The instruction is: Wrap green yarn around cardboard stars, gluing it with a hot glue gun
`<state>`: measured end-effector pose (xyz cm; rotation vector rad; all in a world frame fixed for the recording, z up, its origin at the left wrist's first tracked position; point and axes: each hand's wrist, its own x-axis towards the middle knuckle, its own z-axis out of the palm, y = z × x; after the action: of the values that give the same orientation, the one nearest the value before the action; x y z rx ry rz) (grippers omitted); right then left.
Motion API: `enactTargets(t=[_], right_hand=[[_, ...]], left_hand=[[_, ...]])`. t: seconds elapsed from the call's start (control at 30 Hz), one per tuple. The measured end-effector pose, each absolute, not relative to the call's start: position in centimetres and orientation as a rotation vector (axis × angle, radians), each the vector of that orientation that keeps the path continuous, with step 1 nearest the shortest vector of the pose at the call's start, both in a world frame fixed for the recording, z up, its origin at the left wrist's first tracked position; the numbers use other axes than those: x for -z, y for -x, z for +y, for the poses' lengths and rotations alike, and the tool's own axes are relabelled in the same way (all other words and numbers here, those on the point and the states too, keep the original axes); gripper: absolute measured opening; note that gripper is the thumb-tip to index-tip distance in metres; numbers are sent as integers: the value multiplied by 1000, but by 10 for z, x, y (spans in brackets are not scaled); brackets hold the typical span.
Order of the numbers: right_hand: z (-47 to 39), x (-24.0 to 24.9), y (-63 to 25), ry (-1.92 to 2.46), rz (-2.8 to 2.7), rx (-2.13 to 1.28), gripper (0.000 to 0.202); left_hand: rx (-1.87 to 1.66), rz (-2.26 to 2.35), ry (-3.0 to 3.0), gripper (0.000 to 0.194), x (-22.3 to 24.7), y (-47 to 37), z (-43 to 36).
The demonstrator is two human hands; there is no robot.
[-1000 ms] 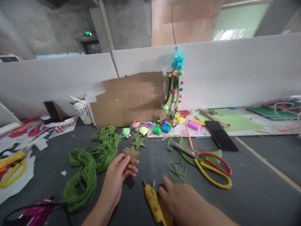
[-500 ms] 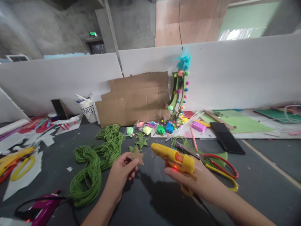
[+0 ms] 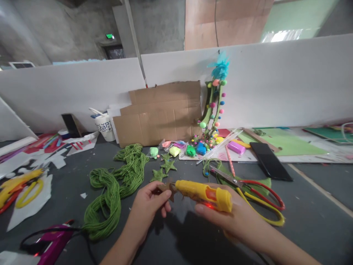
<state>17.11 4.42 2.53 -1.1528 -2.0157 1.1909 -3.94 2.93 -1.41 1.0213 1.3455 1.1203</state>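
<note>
One brown cardboard star (image 3: 166,187), pinched in the fingers of the left hand (image 3: 150,206), low over the dark grey worktop (image 3: 303,217). Right hand (image 3: 234,215) closed around a yellow glue gun (image 3: 204,191), nozzle touching the star, red light glowing. Beside: green yarn hank (image 3: 116,187), three green stars (image 3: 165,165), red-and-yellow scissors (image 3: 256,197), black phone (image 3: 270,160). Behind: cardboard sheet (image 3: 160,114), pom-pom tree (image 3: 213,106), white partition boards (image 3: 275,81), concrete walls. Paper cup (image 3: 104,127) carries print, unreadable.
</note>
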Motion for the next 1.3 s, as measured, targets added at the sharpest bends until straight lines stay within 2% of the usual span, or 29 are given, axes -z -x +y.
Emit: enactTargets(t=[0.37, 0.8, 1.3], right_hand=[[39, -24, -167, 1231, -2061, -1082, 18], [38, -16, -166, 1285, -2040, -1097, 22], [40, -16, -166, 1247, -2111, -1050, 19]], left_hand=[[-1071, 1514, -1092, 22, 9, 42, 30], [-1020, 1566, -1177, 19, 9, 42, 29], [-1034, 1578, -1167, 17, 7, 41, 29]])
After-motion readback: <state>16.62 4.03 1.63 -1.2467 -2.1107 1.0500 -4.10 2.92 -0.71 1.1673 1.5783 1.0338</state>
